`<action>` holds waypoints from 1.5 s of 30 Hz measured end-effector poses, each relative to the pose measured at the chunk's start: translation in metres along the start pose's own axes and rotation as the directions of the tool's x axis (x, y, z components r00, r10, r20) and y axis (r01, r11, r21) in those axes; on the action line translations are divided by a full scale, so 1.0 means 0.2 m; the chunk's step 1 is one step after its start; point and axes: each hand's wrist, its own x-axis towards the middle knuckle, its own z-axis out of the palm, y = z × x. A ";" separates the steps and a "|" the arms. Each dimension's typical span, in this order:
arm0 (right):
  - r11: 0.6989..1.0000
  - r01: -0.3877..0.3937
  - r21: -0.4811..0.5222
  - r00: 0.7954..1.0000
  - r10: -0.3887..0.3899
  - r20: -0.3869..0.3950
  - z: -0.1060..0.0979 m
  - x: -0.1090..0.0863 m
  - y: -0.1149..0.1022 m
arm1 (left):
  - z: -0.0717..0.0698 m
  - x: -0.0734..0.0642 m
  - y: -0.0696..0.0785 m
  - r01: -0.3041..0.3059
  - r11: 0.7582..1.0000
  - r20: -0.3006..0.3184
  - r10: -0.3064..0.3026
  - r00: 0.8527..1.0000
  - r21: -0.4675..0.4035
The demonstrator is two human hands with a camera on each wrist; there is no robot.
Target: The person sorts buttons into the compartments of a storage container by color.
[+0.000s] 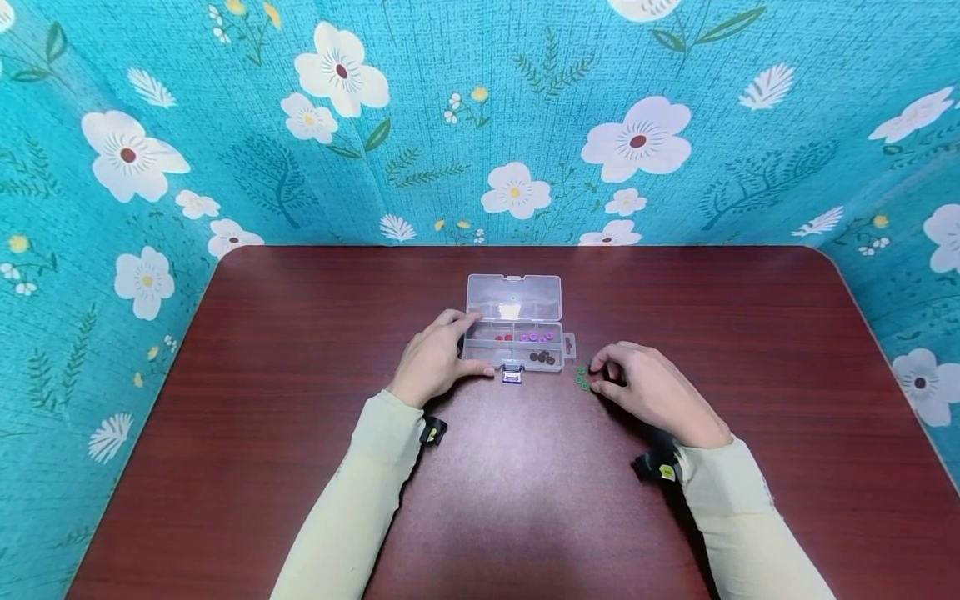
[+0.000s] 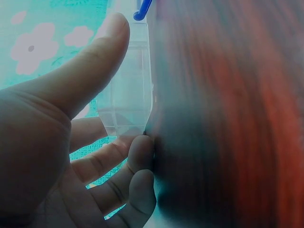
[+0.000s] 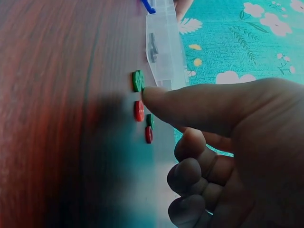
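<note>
A clear plastic compartment box (image 1: pixel 487 357) lies on the table with its lid (image 1: pixel 487 296) raised at the back. My left hand (image 1: pixel 429 360) holds its left end, thumb at the front edge and fingers behind. Inside are red pieces (image 1: pixel 508 337), purple rings (image 1: pixel 533 337) and dark brown discs (image 1: pixel 542 357), each kind grouped. Just right of the box, small green button-like rings (image 1: pixel 580 379) lie on the table. My right hand (image 1: pixel 647 385) hovers beside them, thumb and forefinger apart. In the right wrist view, red pieces (image 3: pixel 139 110) appear among green ones (image 3: pixel 138 80) near the thumb tip.
The box's blue-edged latch (image 1: pixel 512 375) hangs at its front, and a hanging tab (image 1: pixel 570 346) sticks out on the right. Beneath is a dark red wood-grain table (image 1: pixel 300 333). A blue flowered cloth (image 1: pixel 450 142) rises behind the table's far edge.
</note>
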 end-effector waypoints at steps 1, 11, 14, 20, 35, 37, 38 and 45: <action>1.000 0.005 -0.002 1.000 -0.005 0.000 0.00 0.00 0.00 | 0.00 0.00 0.00 0.000 1.000 0.001 0.000 1.000 0.001; 0.999 0.045 0.000 0.999 -0.045 -0.006 0.01 -0.01 0.03 | 0.00 0.00 0.00 0.014 1.000 0.019 -0.014 1.000 -0.004; 0.999 0.054 -0.001 0.999 -0.054 -0.008 0.01 -0.01 0.03 | 0.00 0.00 0.00 0.014 1.000 0.016 -0.014 1.000 0.002; 0.998 0.057 0.005 0.998 -0.057 -0.005 0.00 -0.02 0.02 | 0.00 0.00 0.00 0.007 1.000 0.008 -0.007 1.000 0.004; 0.999 0.034 0.011 0.999 -0.034 0.034 0.00 0.00 0.03 | 0.00 0.00 0.00 0.023 1.000 0.017 -0.023 1.000 0.001; 0.999 0.031 0.008 0.999 -0.032 0.035 0.00 0.00 0.04 | 0.00 0.00 0.00 0.024 1.000 0.016 -0.024 1.000 -0.001; 0.999 0.031 0.007 0.999 -0.031 0.034 0.00 0.00 0.04 | 0.00 0.00 0.00 0.024 1.000 0.015 -0.024 1.000 -0.001; 1.000 0.005 0.011 0.999 -0.005 0.043 0.01 0.00 0.04 | 0.00 0.00 0.00 0.014 1.000 0.012 -0.014 1.000 -0.004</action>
